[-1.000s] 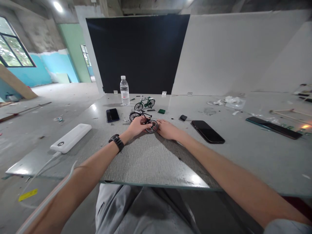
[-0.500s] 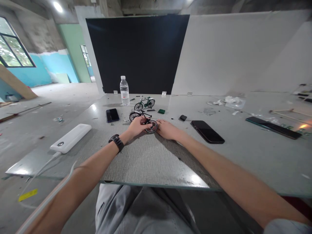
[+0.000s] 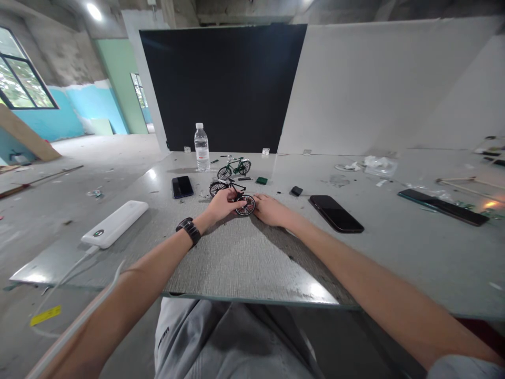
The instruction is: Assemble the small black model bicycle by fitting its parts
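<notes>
A black model bicycle (image 3: 232,184) stands on the table with its rear wheel to the back left. Its near spoked wheel (image 3: 248,210) faces me. My left hand (image 3: 223,204) is closed on the bicycle close to this wheel, the thumb lying over the spokes. At the wheel's right edge, my right hand (image 3: 272,209) rests low with its fingers bent together. Whatever its fingertips hold is hidden. Behind stands a green model bicycle (image 3: 235,167). A small green piece (image 3: 261,180) and a small black block (image 3: 296,190) lie farther right.
A water bottle (image 3: 201,150) stands at the back. Phones lie at the left (image 3: 182,187), right (image 3: 336,213) and far right (image 3: 442,207). A white power bank (image 3: 115,223) with a cable is near the left edge. Clear plastic packaging (image 3: 379,166) lies back right.
</notes>
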Motion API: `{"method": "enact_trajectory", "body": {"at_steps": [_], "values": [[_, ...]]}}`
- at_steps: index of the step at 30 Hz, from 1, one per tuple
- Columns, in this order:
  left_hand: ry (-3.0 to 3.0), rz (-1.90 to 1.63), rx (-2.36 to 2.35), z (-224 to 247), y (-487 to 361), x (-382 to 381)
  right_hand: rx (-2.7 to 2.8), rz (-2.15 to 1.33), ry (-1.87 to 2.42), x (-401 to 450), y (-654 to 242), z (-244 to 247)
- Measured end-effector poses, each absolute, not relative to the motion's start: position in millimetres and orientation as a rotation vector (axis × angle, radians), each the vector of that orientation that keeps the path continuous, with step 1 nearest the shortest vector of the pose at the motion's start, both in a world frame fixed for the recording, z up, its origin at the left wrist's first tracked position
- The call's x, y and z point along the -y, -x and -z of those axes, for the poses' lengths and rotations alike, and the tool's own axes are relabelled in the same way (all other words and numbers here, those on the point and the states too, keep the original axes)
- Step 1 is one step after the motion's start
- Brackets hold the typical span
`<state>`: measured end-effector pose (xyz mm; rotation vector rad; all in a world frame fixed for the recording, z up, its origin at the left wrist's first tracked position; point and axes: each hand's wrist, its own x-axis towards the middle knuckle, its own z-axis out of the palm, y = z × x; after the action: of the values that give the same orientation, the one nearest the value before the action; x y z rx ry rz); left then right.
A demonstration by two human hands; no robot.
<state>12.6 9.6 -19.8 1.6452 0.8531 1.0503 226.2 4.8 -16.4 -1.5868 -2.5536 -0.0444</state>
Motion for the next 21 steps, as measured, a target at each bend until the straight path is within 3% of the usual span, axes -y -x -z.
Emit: {"method": "enact_trajectory", "body": {"at_steps": [9,17,21], "values": [[-1.647,-1.075,-0.881,20.6,-14.2,-12.0,2.638,-0.054,1.477,-0.5,-240.9,-12.8],[-1.533,-1.202,-0.912,16.3,-14.0,-10.2,2.680,-0.395,1.483,-4.1,-252.9,-26.7],[-1.484,-1.259,-0.918,18.0,-14.2,-11.8,2.623,-0.237,1.491,-7.0,-252.6,-26.5]]}}
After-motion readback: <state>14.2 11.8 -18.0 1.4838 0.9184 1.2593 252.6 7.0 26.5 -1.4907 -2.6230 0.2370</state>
